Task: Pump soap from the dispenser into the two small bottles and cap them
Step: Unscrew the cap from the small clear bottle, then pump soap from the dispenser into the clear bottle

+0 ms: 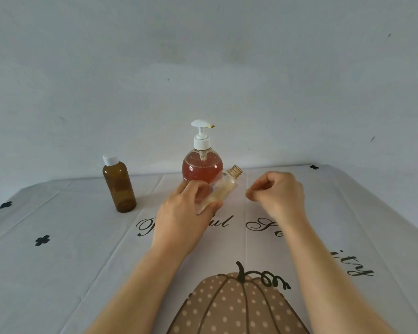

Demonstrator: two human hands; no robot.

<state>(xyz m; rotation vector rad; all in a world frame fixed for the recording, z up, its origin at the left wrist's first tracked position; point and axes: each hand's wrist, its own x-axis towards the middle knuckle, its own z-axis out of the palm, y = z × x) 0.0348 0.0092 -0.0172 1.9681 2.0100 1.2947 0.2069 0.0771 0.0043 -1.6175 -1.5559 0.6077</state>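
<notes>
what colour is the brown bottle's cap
The cap is white, shown in the head view.

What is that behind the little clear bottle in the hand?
A pump dispenser of reddish soap stands behind the clear bottle. The left hand and that bottle cover its base.

Both bare forearms were stretched forward. The left hand (187, 208) was curled round a small clear bottle (226, 188), held tilted; the right hand (279, 192) was held beside it, fingers curled and thumb pressed to forefinger (anything pinched there could not be made out).
</notes>
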